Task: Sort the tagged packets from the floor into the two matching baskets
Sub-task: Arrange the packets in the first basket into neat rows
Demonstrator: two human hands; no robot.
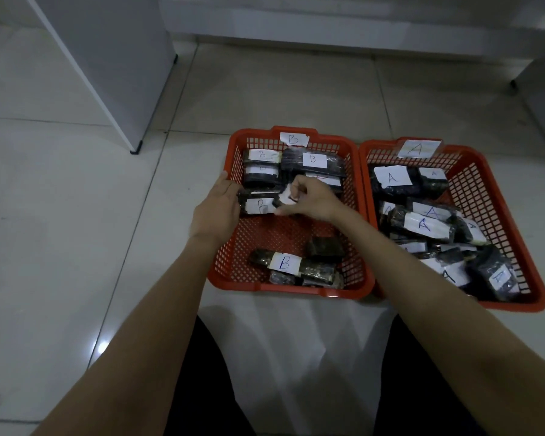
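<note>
Both over the B basket (364, 272): left hand (216, 212) steadying a B packet (258, 204) at its end, right hand (309, 199) pinching a small tagged packet (285, 196), apparently to lay it alongside. No packets visible on floor (76, 215).

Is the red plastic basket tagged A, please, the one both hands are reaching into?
No, the left hand and right hand are over the red plastic basket tagged B; the basket tagged A sits beside it.
</note>
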